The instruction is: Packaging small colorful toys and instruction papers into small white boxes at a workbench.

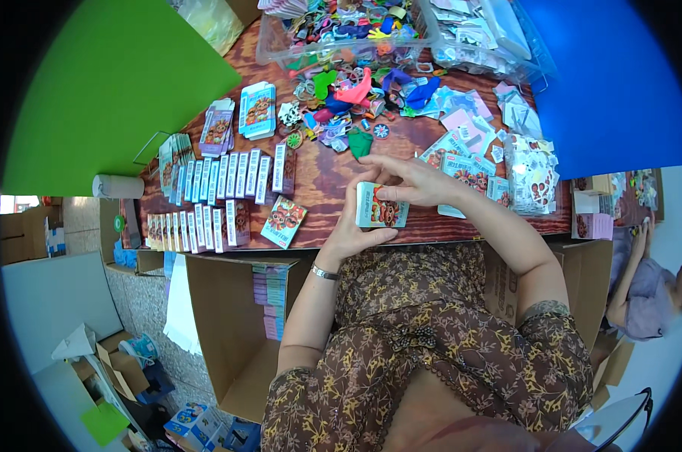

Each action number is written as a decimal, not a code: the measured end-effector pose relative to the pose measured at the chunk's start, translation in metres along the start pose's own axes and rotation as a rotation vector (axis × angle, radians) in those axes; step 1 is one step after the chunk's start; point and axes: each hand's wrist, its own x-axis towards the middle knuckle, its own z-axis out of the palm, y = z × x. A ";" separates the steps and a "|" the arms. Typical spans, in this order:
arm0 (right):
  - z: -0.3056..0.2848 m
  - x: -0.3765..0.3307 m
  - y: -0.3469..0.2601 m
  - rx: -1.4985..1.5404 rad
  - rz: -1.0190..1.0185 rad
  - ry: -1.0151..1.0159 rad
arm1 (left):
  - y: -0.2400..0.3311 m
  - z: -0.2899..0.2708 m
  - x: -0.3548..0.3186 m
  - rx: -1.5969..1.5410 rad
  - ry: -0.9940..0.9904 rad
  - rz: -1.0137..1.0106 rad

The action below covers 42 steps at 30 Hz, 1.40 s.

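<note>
In front of me, at the table's near edge, my left hand (pixel 347 236) is wrapped round a small stack of printed cards (pixel 384 214) with colourful cartoon figures on its face. My right hand (pixel 430 183) reaches over the stack from the right, its thumb on the printed face and its fingers curled at the top edge. A flat cartoon card box (pixel 284 221) lies just left of my left hand. Two rows of small boxes stand on edge further left, the front row (pixel 199 227) nearer me than the back row (pixel 239 176).
A clear plastic bin (pixel 348 54) of small colourful trinkets stands at the back, with loose ones spilled before it. Another bin (pixel 480 59) holds paper pieces. A bag of stickers (pixel 533 175) lies right. An open carton (pixel 239 331) sits below the table edge. Another person (pixel 649 294) works far right.
</note>
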 end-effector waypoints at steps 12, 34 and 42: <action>-0.165 -0.040 0.105 -1.150 0.134 0.290 | 0.007 0.004 0.007 1.052 0.335 0.246; -0.224 -0.046 0.130 -0.673 0.059 0.917 | -0.031 0.001 -0.001 0.942 0.447 0.299; -0.212 -0.056 0.159 -0.142 0.301 0.913 | -0.021 0.005 0.000 0.963 0.414 0.264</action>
